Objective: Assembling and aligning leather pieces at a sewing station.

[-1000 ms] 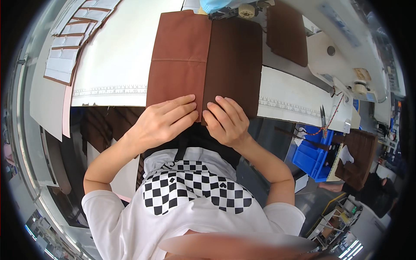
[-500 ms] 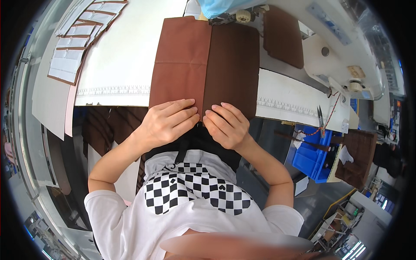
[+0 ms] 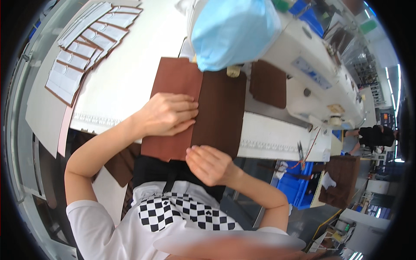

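Red-brown panel [image 3: 173,76], smooth, alongside matte dark panel [image 3: 221,108], on white table [image 3: 121,73], bottoms past edge. Left hand [image 3: 170,115] atop red-brown one, fingers together; right hand [image 3: 210,166] at dark one's bottom, fingers together, can't tell if pinching. Puffy blue cover [image 3: 234,32] hides dark top. Scissors [image 3: 300,151] off right.

rust panel [image 3: 175,80], dark-brown panel [image 3: 219,112], checkered shirt [image 3: 182,212]

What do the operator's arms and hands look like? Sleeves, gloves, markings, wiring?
Short white sleeves, plain, part of a white T-shirt with a black-and-white checkered print on the front. Forearms bare below the sleeves. Left hand and right hand are ungloved, five-fingered human hands. No rings, watch, markings or cables visible on either.
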A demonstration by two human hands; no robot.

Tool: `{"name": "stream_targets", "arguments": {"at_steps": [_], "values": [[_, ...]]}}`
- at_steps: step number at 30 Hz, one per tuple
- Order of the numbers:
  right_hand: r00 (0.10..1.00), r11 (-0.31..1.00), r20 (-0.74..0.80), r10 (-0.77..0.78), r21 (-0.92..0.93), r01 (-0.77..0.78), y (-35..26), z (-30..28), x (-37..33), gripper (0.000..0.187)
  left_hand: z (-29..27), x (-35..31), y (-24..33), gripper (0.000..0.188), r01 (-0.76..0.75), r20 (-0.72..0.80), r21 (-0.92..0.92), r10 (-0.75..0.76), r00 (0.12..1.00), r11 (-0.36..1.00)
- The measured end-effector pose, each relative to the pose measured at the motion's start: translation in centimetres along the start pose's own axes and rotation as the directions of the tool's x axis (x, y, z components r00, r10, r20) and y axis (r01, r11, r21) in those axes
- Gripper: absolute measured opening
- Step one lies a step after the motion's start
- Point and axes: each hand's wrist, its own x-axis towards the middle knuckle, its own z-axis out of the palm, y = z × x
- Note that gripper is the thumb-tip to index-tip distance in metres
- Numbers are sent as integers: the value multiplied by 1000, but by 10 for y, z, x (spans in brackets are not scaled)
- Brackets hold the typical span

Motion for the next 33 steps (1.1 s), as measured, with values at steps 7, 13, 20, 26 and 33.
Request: {"name": "stream_targets", "arguments": {"at_steps": [7,13,20,26,33], "values": [[999,999,38,-17,36,16,23,-2,17,10,-2,5,-14,23,25,33,0,-25,999,1000],[997,996,68,-22,93,16,45,0,24,13,-4,13,-26,22,32,70,-4,-32,997,999],[993,995,104,-62,91,52,70,1,33,18,-12,23,-37,20,-12,80,52,8,997,999],[990,992,106,-92,101,81,90,4,40,17,-9,26,-44,16,20,32,69,-22,999,997],[988,992,103,-115,71,108,106,8,43,16,-2,25,-61,11,41,36,-1,-41,999,999]]}}
